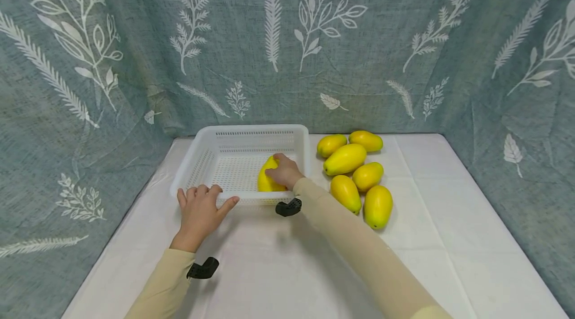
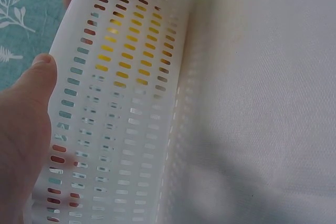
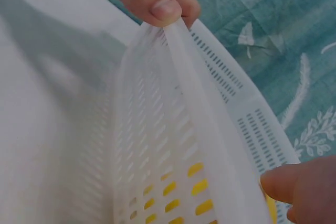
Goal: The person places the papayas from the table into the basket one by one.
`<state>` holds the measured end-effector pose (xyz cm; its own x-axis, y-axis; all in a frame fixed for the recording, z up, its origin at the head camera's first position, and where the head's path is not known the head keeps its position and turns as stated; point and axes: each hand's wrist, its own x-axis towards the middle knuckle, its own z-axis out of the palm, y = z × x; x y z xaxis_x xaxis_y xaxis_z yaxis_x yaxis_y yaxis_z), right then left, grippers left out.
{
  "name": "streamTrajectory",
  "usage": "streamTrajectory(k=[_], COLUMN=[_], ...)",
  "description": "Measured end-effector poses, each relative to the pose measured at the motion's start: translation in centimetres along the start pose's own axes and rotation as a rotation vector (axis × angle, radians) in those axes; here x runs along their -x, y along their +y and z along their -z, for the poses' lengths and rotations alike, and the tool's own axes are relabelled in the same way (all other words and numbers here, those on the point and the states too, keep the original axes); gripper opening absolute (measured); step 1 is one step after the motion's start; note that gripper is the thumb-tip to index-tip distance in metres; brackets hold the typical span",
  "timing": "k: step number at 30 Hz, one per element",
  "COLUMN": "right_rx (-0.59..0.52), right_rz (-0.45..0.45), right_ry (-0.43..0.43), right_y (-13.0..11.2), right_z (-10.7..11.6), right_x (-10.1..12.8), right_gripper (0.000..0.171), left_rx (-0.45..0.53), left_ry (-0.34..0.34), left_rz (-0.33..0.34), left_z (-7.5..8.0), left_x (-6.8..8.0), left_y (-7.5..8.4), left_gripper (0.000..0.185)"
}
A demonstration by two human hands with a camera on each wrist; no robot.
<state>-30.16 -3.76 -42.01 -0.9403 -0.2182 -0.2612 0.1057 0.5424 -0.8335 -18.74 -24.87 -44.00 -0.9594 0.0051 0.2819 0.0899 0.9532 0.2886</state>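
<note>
— Sleeves in beige fill the near edge of the tabletop (image 1: 471, 239). What are the fingers doing?

— Right hand (image 1: 285, 171) reaches over the near wall of the white basket (image 1: 211, 134), fingers curled down on a yellow mango (image 1: 268, 181) lying inside at the near right corner. Left hand (image 1: 200, 211) rests on the near rim, fingers hooked over it, thumb stretched along the outside.

— And the arms?

— Both stretch forward from the near edge, the right one longer and slanting left.

— Anything the wrist views add?

— Left wrist view shows the thumb (image 2: 29, 124) flat against the slotted wall, yellow glowing through the slots. Right wrist view shows fingertips (image 3: 157, 3) pinching the rim.

— Beyond the basket?

— Six mangoes (image 1: 345, 159) clustered just right of it, towards the far edge.
</note>
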Motion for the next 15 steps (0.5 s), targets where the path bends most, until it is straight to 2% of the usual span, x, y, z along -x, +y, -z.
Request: streamTrajectory(k=[6, 10, 15], right_rx=[0.041, -0.024, -0.127], right_rz=[0.078, 0.106, 0.102], right_ry=[0.007, -0.030, -0.041], right_y=[-0.4, -1.0, -1.2], right_z=[1.4, 3.5, 7.6], right_x=[0.7, 1.4, 2.3], right_gripper=[0.062, 0.063, 0.063], left_rx=[0.000, 0.000, 0.008], left_ry=[0.007, 0.007, 0.018], left_rz=[-0.009, -0.006, -0.014], left_z=[0.0, 0.0, -0.1], left_x=[-0.1, -0.1, -0.1], left_y=[-0.1, -0.1, -0.2], left_gripper=[0.054, 0.055, 0.055])
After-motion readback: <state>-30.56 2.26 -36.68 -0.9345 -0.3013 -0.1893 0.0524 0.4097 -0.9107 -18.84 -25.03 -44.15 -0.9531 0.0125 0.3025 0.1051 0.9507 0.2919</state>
